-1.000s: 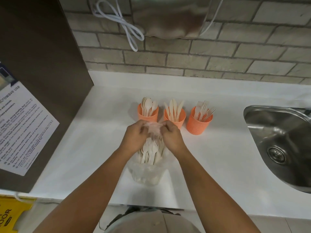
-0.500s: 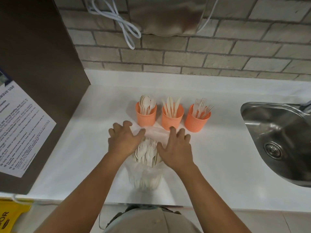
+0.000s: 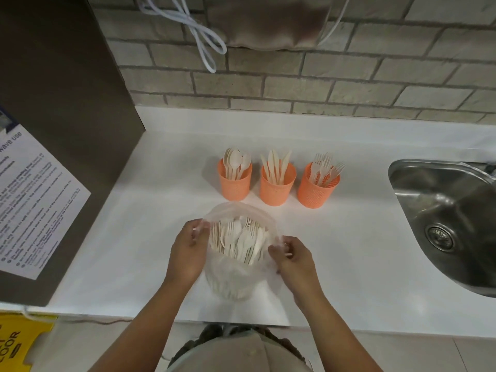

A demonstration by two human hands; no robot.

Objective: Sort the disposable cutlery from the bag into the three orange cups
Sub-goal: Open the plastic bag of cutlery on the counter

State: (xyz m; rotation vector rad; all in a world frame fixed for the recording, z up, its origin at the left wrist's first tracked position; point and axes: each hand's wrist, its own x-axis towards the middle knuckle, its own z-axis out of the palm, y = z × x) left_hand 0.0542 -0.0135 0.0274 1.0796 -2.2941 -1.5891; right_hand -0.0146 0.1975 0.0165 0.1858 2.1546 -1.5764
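A clear plastic bag [image 3: 236, 280] stands on the white counter with its mouth spread wide, full of pale disposable cutlery [image 3: 239, 241]. My left hand [image 3: 188, 253] pinches the bag's left rim. My right hand [image 3: 294, 260] pinches its right rim. Behind the bag stand three orange cups in a row: the left cup [image 3: 234, 183] holds spoons, the middle cup [image 3: 277, 187] holds knives, the right cup [image 3: 318, 190] holds forks.
A steel sink [image 3: 451, 224] is set into the counter at the right. A dark cabinet side with a printed notice [image 3: 35, 216] borders the left. A brick wall with a white cable [image 3: 198, 36] rises behind. A yellow floor sign [image 3: 18, 342] stands below left.
My hands moved apart from the bunched top of the bag and pulled its mouth open wide, so the cutlery inside now shows.
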